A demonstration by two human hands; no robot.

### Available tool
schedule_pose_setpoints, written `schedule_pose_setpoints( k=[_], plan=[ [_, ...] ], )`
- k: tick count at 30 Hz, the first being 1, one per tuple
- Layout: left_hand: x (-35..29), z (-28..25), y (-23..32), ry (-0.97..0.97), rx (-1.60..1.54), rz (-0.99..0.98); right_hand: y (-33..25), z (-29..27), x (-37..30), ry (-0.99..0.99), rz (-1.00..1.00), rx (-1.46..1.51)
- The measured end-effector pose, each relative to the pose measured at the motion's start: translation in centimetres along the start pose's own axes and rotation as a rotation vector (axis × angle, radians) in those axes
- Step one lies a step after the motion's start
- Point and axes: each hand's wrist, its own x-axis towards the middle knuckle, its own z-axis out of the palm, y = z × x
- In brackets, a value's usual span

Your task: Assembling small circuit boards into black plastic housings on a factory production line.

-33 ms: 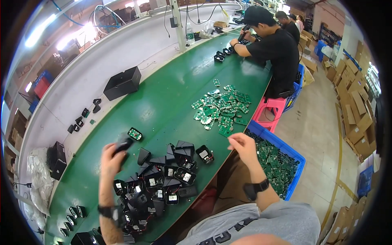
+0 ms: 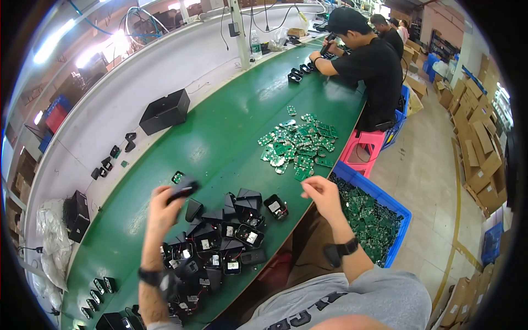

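Observation:
My left hand (image 2: pixel 163 210) is closed around a black plastic housing (image 2: pixel 185 187), somewhat blurred, held above the green table. Just beyond it lies a black case with a green circuit board (image 2: pixel 177 176), partly covered by the held piece. Below and to the right, a heap of opened black housings (image 2: pixel 208 243) shows wires and pale inner parts. One open housing (image 2: pixel 275 207) sits apart at the heap's right. My right hand (image 2: pixel 325 199) hovers over the table's near edge, thumb and fingers pinched together; whether anything small is between them is hidden.
Loose green circuit boards (image 2: pixel 301 144) lie piled mid-table. A blue crate (image 2: pixel 404 217) full of boards stands by the table's right edge, near a pink stool (image 2: pixel 367 151). A black box (image 2: pixel 165 111) sits at the far side. A co-worker (image 2: pixel 374 71) sits farther along.
My left hand has moved right with the black housing, which now covers part of the case with the board. My right hand has shifted slightly left, still pinched.

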Motion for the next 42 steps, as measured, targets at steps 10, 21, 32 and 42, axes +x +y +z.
schedule_pose_setpoints(
  k=[10,21,32,42],
  plan=[
    [5.8,14.2,6.1,-0.373,0.633,0.222,3.9,1.8,3.5,0.175,-0.391,-1.042],
    [2.3,10.1,8.2,-0.128,0.203,0.358,4.6,1.1,5.0,0.169,-0.619,-0.764],
    [-12.8,11.1,11.8,-0.467,-1.000,-0.544,-5.1,7.1,-4.2,-0.531,-0.213,0.651],
    [-16.0,14.1,12.0,-0.482,-1.163,-0.370,-3.7,6.8,-5.5,-0.518,0.296,0.739]
  ],
)
